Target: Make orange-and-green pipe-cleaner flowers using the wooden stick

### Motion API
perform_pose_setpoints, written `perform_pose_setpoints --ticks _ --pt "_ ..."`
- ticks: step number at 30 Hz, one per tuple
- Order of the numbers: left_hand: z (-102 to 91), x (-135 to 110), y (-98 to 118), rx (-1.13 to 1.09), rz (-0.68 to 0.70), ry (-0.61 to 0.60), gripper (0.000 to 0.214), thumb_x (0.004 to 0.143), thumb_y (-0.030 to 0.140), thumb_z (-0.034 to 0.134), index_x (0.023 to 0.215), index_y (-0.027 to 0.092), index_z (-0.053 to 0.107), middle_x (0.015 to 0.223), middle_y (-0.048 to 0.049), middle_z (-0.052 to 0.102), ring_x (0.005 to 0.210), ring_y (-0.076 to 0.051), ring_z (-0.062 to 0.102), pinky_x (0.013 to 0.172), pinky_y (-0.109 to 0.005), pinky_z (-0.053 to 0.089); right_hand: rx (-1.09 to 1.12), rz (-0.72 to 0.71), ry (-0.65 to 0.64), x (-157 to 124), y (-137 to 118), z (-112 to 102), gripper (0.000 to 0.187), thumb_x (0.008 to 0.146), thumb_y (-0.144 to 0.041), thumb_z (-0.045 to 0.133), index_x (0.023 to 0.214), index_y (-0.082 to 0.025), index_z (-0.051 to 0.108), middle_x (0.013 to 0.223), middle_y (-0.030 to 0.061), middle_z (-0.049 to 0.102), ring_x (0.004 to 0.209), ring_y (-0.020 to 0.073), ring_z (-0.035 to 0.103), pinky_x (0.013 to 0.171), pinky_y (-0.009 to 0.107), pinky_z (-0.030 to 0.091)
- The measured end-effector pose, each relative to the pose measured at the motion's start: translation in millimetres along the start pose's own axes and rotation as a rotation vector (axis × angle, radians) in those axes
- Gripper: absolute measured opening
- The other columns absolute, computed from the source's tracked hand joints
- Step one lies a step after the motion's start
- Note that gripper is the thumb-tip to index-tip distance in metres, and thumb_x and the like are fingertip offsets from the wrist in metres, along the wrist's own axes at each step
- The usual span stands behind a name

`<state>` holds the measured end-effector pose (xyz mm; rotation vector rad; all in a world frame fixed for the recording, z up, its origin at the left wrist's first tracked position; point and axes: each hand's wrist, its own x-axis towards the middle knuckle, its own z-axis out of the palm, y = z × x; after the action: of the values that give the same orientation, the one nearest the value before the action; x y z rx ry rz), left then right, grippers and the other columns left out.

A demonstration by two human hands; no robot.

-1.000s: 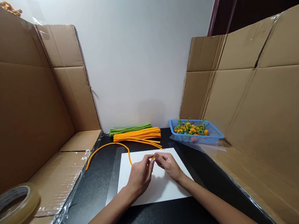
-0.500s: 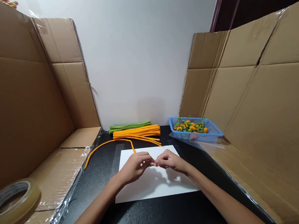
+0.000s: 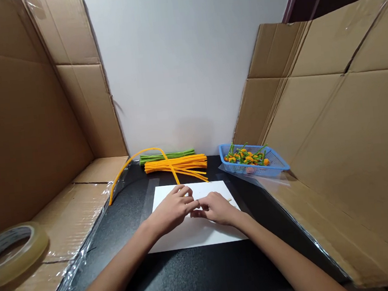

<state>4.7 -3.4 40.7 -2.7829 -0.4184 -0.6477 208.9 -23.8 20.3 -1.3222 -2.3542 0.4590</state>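
Orange pipe cleaner [image 3: 147, 149] rises in a high arch above the black tabletop [image 3: 194, 271]. From my remote view, one end drops behind the left hand [image 3: 171, 209], and the other reaches the tabletop's left edge. That hand and the right hand [image 3: 215, 208] curl toward each other over a white paper sheet [image 3: 197, 234]. The left fingers [image 3: 186, 202] and right fingers [image 3: 204, 205] are partly closed and nearly meet; I cannot tell what they grip. Beyond the sheet lies a bundle of orange pipe cleaners [image 3: 175, 165], with a green bundle [image 3: 167, 156] just behind it. To the right, a blue plastic basket [image 3: 273, 162] holds orange-and-green pipe-cleaner flowers [image 3: 248, 159]. A roll of clear tape [image 3: 37, 243] sits on cardboard [image 3: 70, 225] at the left.
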Motion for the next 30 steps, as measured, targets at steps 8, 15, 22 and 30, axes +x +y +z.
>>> perform_pose_setpoints --ticks 8,15,22,30 --pt "-7.6 0.4 -0.3 0.014 -0.193 0.258 0.016 0.092 0.033 0.063 0.102 0.022 0.062 0.097 -0.0024 0.07 0.095 -0.02 0.056 0.085 -0.037 0.031 0.783 0.121 -0.192 2.7 8.8 -2.7 0.042 0.081 -0.055 0.068 0.083 -0.013 0.072 0.053 -0.0073 0.034 0.049 0.0064 0.023 0.047 0.023 0.016" --pt "-7.9 2.3 8.5 -0.154 -0.266 0.347 0.018 0.094 0.015 0.053 0.111 0.018 0.058 0.102 -0.0063 0.069 0.092 -0.02 0.058 0.081 -0.036 0.036 0.958 0.146 0.039 5.8 2.2 -7.0 0.045 0.079 -0.058 0.068 0.075 -0.013 0.066 0.043 -0.0094 0.034 0.04 0.0046 0.024 0.042 0.023 0.014" --pt "4.7 0.8 11.9 -0.033 -0.142 0.435 0.012 0.091 0.018 0.061 0.103 0.018 0.059 0.093 -0.0052 0.07 0.085 -0.019 0.06 0.078 -0.033 0.044 0.859 0.139 0.114 3.3 -4.2 -13.4 0.051 0.078 -0.061 0.067 0.057 -0.017 0.052 0.044 -0.0079 0.039 0.039 0.0049 0.028 0.04 0.021 0.018" --pt "21.8 0.2 14.5 -0.206 -0.275 0.536 0.007 0.091 0.019 0.063 0.096 0.018 0.058 0.083 -0.0047 0.069 0.076 -0.016 0.063 0.071 -0.028 0.05 0.751 0.087 0.153 1.4 -12.8 -8.8 0.048 0.085 -0.058 0.061 0.065 -0.015 0.065 0.06 0.0003 0.063 0.044 0.0088 0.053 0.045 0.021 0.04"
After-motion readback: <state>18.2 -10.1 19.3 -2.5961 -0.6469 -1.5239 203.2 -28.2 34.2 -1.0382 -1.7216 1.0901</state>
